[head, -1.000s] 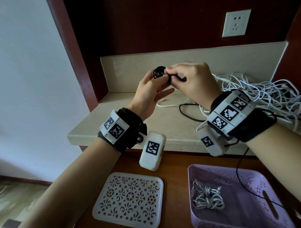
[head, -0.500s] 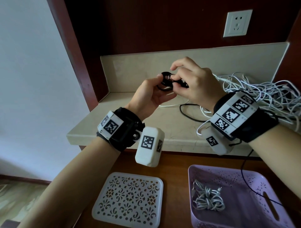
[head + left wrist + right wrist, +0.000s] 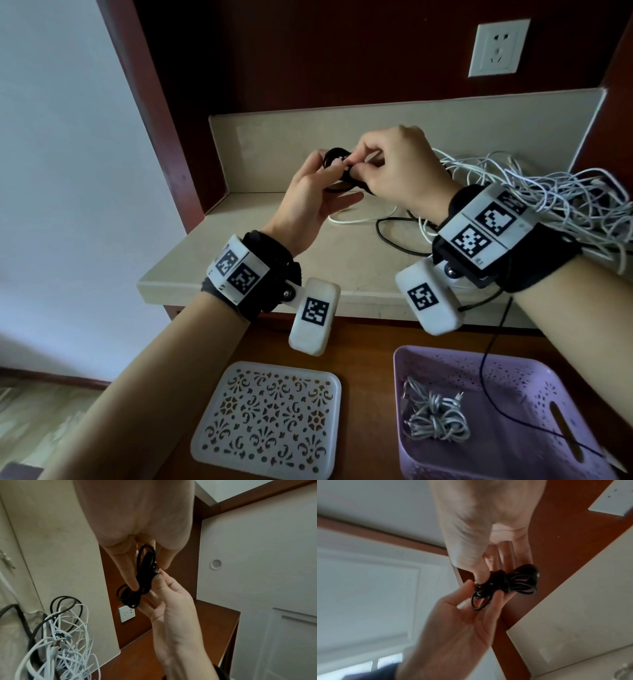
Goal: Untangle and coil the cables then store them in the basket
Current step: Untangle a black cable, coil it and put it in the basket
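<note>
Your left hand (image 3: 310, 202) cradles the coiled black cable bundle (image 3: 337, 171), thumb and fingers curled around it above the beige stone shelf (image 3: 260, 260); your right hand (image 3: 397, 168) pinches its loose end, bundle between both grips.

Both forearms are bare, with no sleeves on them. The left hand (image 3: 310, 202) has a black fabric band (image 3: 270, 274) round its wrist, and strapped over it sits a white plate (image 3: 236, 269) printed with two black-and-white square codes. A rounded white box (image 3: 314, 320) bearing one more code hangs from that band on a small metal ball joint. The right hand (image 3: 399, 164) wears the same kit: a black band (image 3: 541, 263), a white plate (image 3: 486, 226) with square codes, and a white box (image 3: 428, 301) on a ball joint. A thin black wire (image 3: 493, 346) trails down from the right band
</note>
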Demonstrator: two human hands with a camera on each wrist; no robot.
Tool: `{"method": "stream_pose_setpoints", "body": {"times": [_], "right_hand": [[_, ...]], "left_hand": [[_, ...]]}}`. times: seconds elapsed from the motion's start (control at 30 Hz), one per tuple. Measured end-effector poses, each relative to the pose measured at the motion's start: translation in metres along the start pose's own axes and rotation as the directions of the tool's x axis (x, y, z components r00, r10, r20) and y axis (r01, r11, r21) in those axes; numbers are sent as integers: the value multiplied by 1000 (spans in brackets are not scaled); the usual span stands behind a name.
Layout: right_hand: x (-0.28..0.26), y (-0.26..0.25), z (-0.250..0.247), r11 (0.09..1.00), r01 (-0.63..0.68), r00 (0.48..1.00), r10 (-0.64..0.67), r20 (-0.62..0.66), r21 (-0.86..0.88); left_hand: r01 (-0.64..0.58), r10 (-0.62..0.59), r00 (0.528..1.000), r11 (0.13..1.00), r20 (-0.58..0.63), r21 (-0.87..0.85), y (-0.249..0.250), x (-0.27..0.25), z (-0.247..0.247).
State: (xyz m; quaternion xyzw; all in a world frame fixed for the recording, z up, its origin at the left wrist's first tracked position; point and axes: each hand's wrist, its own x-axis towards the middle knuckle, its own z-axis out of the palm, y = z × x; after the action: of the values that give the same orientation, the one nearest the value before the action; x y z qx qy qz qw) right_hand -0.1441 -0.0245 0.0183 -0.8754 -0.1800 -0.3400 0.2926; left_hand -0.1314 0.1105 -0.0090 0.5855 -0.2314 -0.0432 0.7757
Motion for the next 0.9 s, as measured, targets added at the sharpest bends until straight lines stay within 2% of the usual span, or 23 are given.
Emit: {"method": "stream_pose_setpoints", "body": {"times": [0.07,0.13,0.27,0.4,0.57,0.7,0.8,0.9], "right_hand": [[2,0,-3,998,-67,998,67,-17,22],[2,-1,-5,992,-122,992,121,21,34],[6,0,-10,970,-226,965,211,155,85],[6,-2,-16,883,-385,900,295,322,267],[6,-9,-19,854,-456,845,328,422,251],[2,-8,-13,846,-486,830,371,416,217],[0,-7,-7,834,-498,844,402,356,239],[-3,-5,1,848,-502,843,436,315,170]], "left_hand": [[-39,41,999,998,-24,57,-3,0,-1],[-75,81,996,990,-47,120,-4,0,-1],[-122,136,990,962,-42,243,-4,0,0],[-183,220,975,884,-38,429,-5,0,-1],[-165,191,981,906,-29,390,-4,-1,1],[-123,143,989,937,-37,328,2,-1,0],[-118,165,983,901,-78,418,1,1,0],[-42,107,990,851,-93,524,0,5,1]]}}
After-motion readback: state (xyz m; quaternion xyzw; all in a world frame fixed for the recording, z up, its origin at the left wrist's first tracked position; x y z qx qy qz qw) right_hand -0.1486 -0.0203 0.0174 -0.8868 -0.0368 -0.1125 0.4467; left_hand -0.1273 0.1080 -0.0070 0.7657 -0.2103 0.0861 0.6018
